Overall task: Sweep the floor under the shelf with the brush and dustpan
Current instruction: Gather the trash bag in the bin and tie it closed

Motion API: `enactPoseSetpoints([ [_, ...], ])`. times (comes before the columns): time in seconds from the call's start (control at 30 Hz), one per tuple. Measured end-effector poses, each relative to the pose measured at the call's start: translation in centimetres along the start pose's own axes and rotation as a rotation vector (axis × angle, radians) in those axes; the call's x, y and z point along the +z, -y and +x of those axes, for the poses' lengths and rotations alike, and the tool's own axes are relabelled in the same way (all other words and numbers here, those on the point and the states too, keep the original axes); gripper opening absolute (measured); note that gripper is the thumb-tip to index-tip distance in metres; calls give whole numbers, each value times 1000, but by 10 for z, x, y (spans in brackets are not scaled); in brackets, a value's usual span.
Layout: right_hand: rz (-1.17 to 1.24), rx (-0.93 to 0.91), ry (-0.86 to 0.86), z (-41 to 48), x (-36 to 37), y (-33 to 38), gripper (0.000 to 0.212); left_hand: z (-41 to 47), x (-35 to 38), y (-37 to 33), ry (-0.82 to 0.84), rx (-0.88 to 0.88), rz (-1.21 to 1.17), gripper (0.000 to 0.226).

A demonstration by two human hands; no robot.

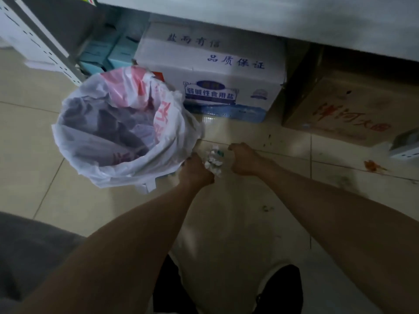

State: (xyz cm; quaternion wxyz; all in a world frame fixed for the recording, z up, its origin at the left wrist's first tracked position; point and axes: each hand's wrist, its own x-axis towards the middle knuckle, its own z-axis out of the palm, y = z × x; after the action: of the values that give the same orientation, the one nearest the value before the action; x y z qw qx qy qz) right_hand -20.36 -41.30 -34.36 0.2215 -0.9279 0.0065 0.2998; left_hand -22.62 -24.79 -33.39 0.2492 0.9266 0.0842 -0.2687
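Crouching by the white-and-red bag-lined bin (pixel 74 141), I judge it approx. half done: small heap of white-green paper scraps (pixel 214 159) on the beige tile floor (pixel 249 211) betw. my left grip (pixel 197 171), curled (can't tell if clamped), and right grip (pixel 243 159), fisted, nothing seen inside; brush & dustpan out of view, under-shelf area blocked by cardboard boxes (pixel 210 71).

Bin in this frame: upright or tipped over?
Upright. The bin stands on the floor beside the white box, its bag-lined mouth facing up toward the camera.

Both hands down at floor (pixel 249 200): left hand (pixel 196 172) against paper scraps (pixel 214 158) beside lined bin (pixel 90 155), right hand (pixel 243 159) curled just beside; boxes (pixel 210 71) under shelf (pixel 272 17).
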Motion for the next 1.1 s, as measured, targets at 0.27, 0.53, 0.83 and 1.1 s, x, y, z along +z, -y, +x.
enactPoseSetpoints([
  [0.27, 101, -168, -97, 49, 19, 3, 65, 22, 36, -10, -86, -114, -184, 85],
  [0.53, 17, -188, -67, 68, 26, 14, 57, 37, 38, -17, -94, -38, -110, 58],
  [0.83, 36, -168, -172, 73, 34, 8, 17, 48, 43, -14, -180, -64, -257, 31],
  [1.1, 105, -35, -169, 70, 27, 2, 15, 50, 39, -15, -191, -116, -278, 18],
])
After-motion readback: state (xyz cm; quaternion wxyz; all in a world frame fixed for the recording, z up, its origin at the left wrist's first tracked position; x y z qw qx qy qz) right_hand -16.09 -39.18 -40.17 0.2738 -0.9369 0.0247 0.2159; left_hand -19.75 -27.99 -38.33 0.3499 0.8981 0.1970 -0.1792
